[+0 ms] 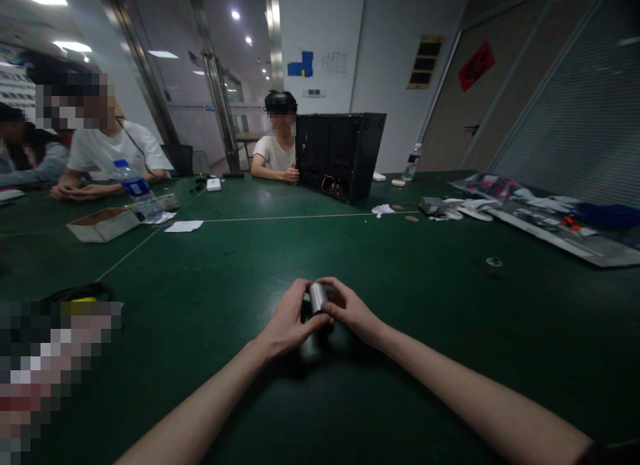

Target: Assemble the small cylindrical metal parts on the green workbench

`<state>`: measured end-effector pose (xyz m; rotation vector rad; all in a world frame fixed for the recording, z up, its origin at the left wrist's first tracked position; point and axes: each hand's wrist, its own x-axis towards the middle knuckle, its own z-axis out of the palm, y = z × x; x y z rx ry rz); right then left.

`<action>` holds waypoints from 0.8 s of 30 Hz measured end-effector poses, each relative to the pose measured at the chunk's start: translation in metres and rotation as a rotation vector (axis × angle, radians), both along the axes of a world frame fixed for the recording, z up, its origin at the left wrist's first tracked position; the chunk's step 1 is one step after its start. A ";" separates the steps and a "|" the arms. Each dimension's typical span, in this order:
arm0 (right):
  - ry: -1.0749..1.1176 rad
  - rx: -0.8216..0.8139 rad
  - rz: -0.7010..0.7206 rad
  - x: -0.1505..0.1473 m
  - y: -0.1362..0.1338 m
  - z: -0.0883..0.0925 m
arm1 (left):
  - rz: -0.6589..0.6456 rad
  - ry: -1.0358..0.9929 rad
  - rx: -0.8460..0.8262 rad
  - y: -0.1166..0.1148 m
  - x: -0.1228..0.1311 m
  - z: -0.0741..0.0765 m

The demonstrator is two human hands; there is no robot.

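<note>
A small silver metal cylinder (318, 298) with a dark lower end is between my two hands, just over the green table (240, 265). My left hand (293, 318) curls round its left side, with the thumb reaching beneath the dark end. From the right, the fingers and thumb of my right hand (353, 311) close on the cylinder near its top and side. Some of my fingertips are hidden behind it, and I cannot tell what exactly the cylinder is.
A black computer case (333, 155) stands at the far side, with a person behind it. Left are an open box (103, 225), a blue-capped bottle (137, 188) and paper (184, 226). Right lie a small clear round item (494, 262) and a cluttered white board (575, 241).
</note>
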<state>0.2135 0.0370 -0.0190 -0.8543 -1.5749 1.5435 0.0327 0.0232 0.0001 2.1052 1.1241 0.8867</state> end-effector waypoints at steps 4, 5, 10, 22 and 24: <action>-0.066 0.131 0.031 -0.002 -0.004 -0.003 | -0.053 -0.063 0.056 0.000 -0.001 0.000; -0.092 0.173 0.020 -0.002 -0.005 -0.004 | -0.044 -0.053 0.067 -0.001 0.000 0.001; -0.197 0.356 -0.077 -0.003 -0.007 -0.006 | -0.001 0.047 0.116 -0.004 0.006 0.005; -0.297 0.462 -0.130 0.000 -0.007 -0.001 | 0.120 0.035 0.121 0.002 0.007 -0.005; -0.302 0.493 -0.165 0.002 -0.006 0.002 | 0.128 0.039 0.090 0.003 0.007 -0.006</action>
